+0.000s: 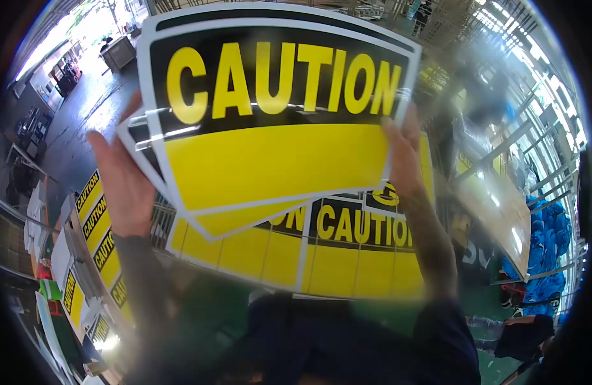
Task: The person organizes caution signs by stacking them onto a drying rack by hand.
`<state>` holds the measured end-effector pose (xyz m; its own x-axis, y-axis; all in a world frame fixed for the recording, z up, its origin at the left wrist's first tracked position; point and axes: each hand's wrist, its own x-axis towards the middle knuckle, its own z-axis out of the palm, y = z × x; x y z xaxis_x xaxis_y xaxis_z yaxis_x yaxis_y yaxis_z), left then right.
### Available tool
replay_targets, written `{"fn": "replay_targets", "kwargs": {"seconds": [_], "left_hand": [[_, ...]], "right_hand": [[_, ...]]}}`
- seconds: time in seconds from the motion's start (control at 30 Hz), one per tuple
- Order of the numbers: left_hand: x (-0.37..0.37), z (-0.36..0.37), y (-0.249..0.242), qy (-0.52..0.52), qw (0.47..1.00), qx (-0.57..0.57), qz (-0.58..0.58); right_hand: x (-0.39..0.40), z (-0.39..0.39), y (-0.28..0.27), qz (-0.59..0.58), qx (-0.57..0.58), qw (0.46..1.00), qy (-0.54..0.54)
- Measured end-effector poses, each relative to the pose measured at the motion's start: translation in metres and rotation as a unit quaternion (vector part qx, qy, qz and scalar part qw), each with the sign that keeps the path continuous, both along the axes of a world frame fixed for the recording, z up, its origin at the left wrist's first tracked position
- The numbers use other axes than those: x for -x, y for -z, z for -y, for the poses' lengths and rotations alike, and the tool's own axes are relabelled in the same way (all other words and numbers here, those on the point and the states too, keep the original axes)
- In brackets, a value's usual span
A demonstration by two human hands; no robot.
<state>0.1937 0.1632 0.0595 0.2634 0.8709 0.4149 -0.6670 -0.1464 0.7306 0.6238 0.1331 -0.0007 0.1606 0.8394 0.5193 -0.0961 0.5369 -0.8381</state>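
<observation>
A small fanned stack of yellow and black CAUTION signs [276,154] with white borders is held up in front of me. My right hand [405,151] grips its right edge, the thumb lying on the front face. Against the left edge rests the palm of my left hand [129,192]; its thumb stands away from the sheets and its other fingers are partly hidden behind them. Inside the stack the sheets are out of line, corners showing at the left and bottom. Below, more CAUTION signs [360,256] lie side by side on a wire rack [162,218].
At left, a row of CAUTION signs [100,228] lies near stacked white sheets [61,253]. On the right are a wooden board [501,212], metal rack bars and blue bundled material [549,231]. A box-like cart [119,53] stands on the far floor.
</observation>
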Motion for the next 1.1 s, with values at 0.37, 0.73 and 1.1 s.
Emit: {"fn": "replay_targets", "kwargs": {"seconds": [0.37,0.73,1.1], "left_hand": [[-0.050,0.042,0.074,-0.296,0.907,-0.152,-0.258],[-0.075,0.114,0.122,-0.395,0.855,-0.068,-0.328],[0.073,0.328,0.173,-0.634,0.754,0.169,-0.029]], "right_hand": [[-0.020,0.110,0.086,0.069,0.061,0.993,0.075],[-0.073,0.109,0.182,0.351,0.095,0.885,0.291],[0.230,0.075,0.012,0.401,-0.010,0.901,-0.162]]}}
